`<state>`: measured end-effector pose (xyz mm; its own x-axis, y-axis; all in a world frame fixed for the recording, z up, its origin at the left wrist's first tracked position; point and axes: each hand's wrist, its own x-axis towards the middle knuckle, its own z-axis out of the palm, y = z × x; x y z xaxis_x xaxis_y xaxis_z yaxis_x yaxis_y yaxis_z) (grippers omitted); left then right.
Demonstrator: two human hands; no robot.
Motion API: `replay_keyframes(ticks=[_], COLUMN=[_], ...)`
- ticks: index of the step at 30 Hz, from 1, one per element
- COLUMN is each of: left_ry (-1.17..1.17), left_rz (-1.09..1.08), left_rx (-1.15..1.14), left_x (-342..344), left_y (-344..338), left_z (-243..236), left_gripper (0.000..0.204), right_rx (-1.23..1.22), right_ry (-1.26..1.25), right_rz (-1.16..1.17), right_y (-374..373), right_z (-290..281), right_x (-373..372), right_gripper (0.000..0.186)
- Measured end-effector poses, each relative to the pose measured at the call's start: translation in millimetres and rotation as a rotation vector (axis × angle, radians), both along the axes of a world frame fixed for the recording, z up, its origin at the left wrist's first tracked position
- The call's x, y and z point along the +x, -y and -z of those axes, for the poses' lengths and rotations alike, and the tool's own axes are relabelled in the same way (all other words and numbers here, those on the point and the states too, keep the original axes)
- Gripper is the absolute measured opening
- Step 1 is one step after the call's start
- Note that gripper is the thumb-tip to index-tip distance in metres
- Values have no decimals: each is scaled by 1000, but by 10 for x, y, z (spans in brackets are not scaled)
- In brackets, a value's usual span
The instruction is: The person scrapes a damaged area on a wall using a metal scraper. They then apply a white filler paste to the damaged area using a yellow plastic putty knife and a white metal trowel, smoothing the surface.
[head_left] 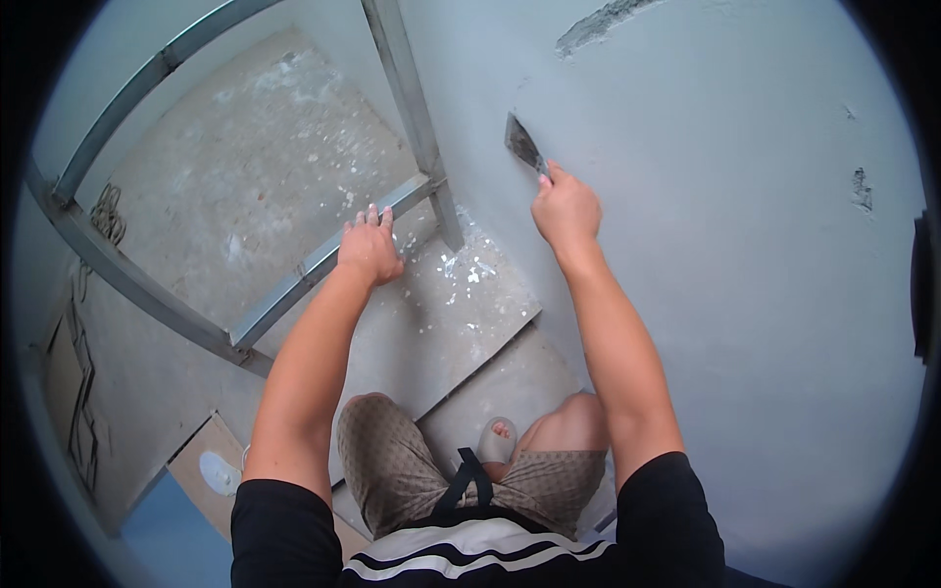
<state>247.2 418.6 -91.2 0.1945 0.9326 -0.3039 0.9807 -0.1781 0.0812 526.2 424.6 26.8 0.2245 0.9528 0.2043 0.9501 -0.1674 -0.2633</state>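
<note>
Striped shirt (480,549), scraper (525,145) in right hand (569,208)

A smooth, pale bluish-grey plaster wall (745,333) fills the right side, broken by a long, rough grey gouge (605,24) near the top and a smaller ragged pit (862,191) farther right. Another pale, plain wall (328,24) stands at the upper left. Between them lies a dusty grey concrete floor (284,147), blotched with white, with loose white flakes (474,277) near the foot of the gouged wall. Soft, cool light falls evenly across the plaster.
</note>
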Motion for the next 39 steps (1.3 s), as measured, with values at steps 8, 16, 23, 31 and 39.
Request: replay_keyframes(ticks=[8, 16, 23, 31, 39], left_ry=[0, 135, 627, 1210, 1248], left_rz=[-8, -44, -265, -390, -365], left_rx=[-29, -78, 119, 279, 116], left_x=[62, 13, 117, 650, 811], left_y=[9, -143, 185, 617, 1028], left_z=[110, 19, -360, -1642, -3041], left_gripper=[106, 98, 38, 44, 52], right_rx=[-66, -51, 26, 79, -141], right_ry=[38, -49, -289, -466, -561], right_rz=[-16, -61, -77, -167, -145], right_y=[-46, 176, 487, 762, 1339], right_z=[-138, -254, -426, -861, -2193], right_x=[38, 265, -38, -310, -520], right_gripper=[37, 36, 37, 48, 44])
